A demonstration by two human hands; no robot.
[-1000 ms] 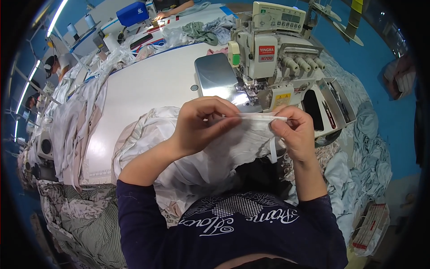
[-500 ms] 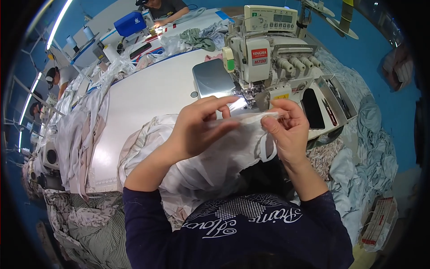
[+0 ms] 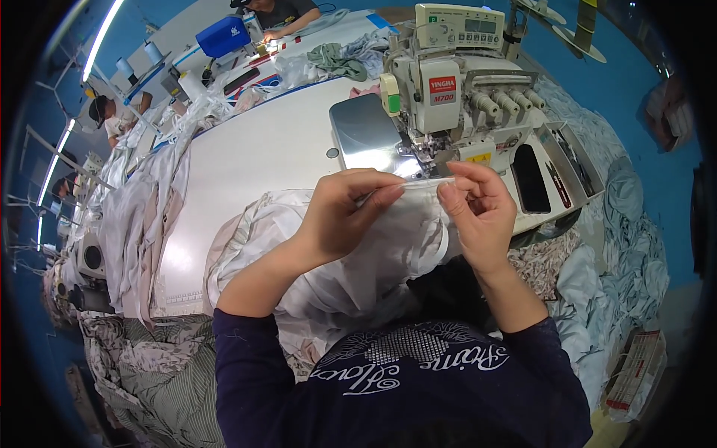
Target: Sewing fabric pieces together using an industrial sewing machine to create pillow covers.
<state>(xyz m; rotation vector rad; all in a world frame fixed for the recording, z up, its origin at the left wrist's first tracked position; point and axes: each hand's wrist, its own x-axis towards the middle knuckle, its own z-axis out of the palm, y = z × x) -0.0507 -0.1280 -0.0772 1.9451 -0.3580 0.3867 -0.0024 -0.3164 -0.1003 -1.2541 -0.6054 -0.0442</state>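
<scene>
A thin white cloth (image 3: 358, 257) hangs from both hands and drapes over the table's front edge toward my lap. Thumb and fingers of my left hand (image 3: 340, 209) pinch its upper edge. A short way to the right, my right hand (image 3: 482, 213) grips the same edge between thumb and forefinger, its other fingers curled. The stretch between them is pulled nearly straight. Just beyond my fingertips stands a white overlock sewing machine (image 3: 441, 101), its needle area lit. A narrow white loop of the cloth dangles below my right hand.
A metal plate (image 3: 370, 134) lies left of the machine on the white table (image 3: 254, 157). To the right are a black phone (image 3: 530, 179), tweezers (image 3: 558, 185) and a tray (image 3: 579, 160). Heaped fabric (image 3: 612, 261) surrounds the table. Other people (image 3: 280, 16) work farther off.
My left thumb and fingers, apart before, have closed on the cloth's edge. That edge is now drawn straighter between my hands. The whole view has shifted slightly.
</scene>
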